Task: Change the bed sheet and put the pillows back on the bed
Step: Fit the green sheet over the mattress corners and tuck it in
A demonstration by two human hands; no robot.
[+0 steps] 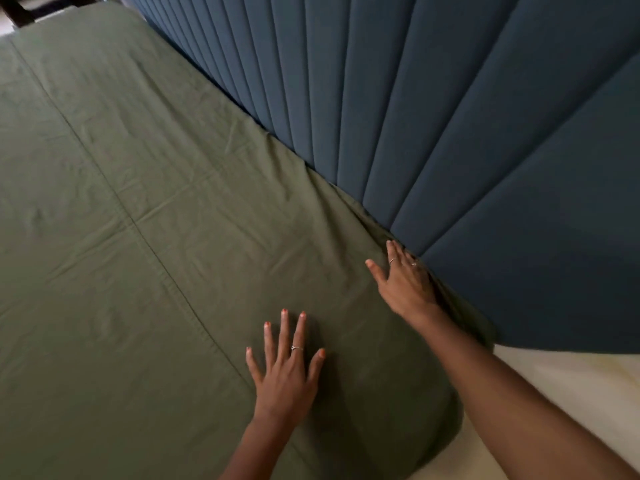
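1. Covering the mattress from the near corner to the far end, the olive-green bed sheet (145, 209) lies spread flat in the head view, crossed by fold creases and one stitched seam running lengthwise.
2. No brand, label or writing is legible on any surface.
3. Left hand (285, 372): released, fingers straight and spread, palm pressed flat on the sheet near the corner; a ring sits on one finger.
4. Right hand (403, 282): released, fingers extended, resting on the sheet edge where it meets the blue channel-padded headboard (467, 109); whether its fingertips reach into the gap cannot be determined.
5. Edges: the sheet's long edge runs tight against the headboard; the near corner wraps rounded over the mattress, beside a pale floor (568, 386).
6. Open room: the sheet surface left of both hands is unobstructed; dark furniture (20, 8) shows beyond the far corner.
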